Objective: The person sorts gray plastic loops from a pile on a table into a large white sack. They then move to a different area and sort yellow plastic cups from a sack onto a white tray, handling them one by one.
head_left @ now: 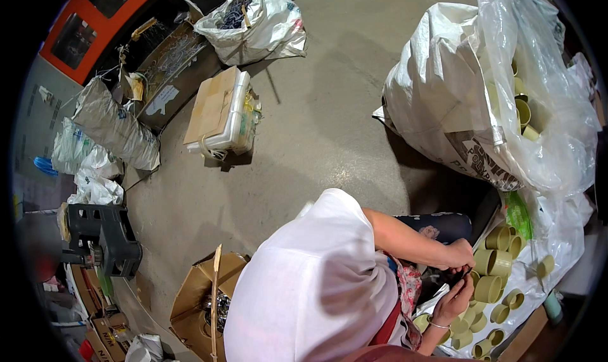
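Observation:
My left hand [460, 254] is closed, its fingers pinched together beside the yellow-green cups. Just below it, my right hand [451, 300], with a bracelet at its wrist, has its fingers curled up toward the left. Something small and dark [457, 272] shows between the two hands, too hidden to name. Touching or close by the fingertips, several yellow-green cup-shaped pieces [487, 289] lie heaped on a white plastic sheet [543, 305]. A white sleeve [304, 260] covers much of the lower middle.
A large white sack [437, 89] of similar cups stands at the upper right. A strapped stack of boxes [218, 112] sits on the floor. Left of me are an open cardboard box [190, 305] with a wooden stick and a dark plastic stool [111, 235].

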Motion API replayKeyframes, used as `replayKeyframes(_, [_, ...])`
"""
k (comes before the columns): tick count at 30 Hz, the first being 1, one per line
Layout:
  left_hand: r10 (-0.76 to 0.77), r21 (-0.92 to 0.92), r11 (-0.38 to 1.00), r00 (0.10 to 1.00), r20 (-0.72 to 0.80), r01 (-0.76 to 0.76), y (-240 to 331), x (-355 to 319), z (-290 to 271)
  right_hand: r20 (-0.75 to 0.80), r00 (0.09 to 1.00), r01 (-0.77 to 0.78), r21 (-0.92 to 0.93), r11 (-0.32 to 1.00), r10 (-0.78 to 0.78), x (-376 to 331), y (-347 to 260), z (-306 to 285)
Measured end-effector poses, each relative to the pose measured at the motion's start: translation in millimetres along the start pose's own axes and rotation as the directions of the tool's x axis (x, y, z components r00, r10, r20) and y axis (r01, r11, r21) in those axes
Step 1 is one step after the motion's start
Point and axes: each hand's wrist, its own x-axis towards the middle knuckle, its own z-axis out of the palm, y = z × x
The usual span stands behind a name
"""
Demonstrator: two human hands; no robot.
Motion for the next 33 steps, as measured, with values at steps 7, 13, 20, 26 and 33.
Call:
replayKeyframes(7, [0.599, 0.286, 0.698, 0.755, 0.269, -0.656, -7.3, -4.9, 27.4, 0.378, 0.920, -0.067, -0.113, 0.991, 0.106, 1.8, 59.3, -3.5])
replayKeyframes(13, [0.467, 0.451, 0.659, 0.798, 0.381, -0.602, -14.9, -33.8, 34.8, 0.205, 0.803, -0.412, 0.870, 0.272, 0.559, 8.4, 108.7, -27.2])
replayKeyframes(20, [0.467, 0.369, 0.594, 0.680, 0.565, -0.715, -20.5, -17.2, 43.5, 0.186, 0.842, -0.295, 0.945, 0.143, 0.507, 13.2, 96.9, -30.8])
replayKeyframes(26, [0.494, 0.211, 0.363, 0.379, 0.782, -0.908, 8.2, -30.3, 56.9, -0.125, 0.862, 0.011, 0.973, 0.229, 0.491, -8.9, 185.3, 49.4])
replayKeyframes(33, [0.534, 0.457, 0.514, 0.688, 0.491, -0.726, 17.2, -16.5, 55.1, 0.181, 0.891, -0.433, 0.610, 0.664, 0.416, 4.6, 130.1, 13.7])
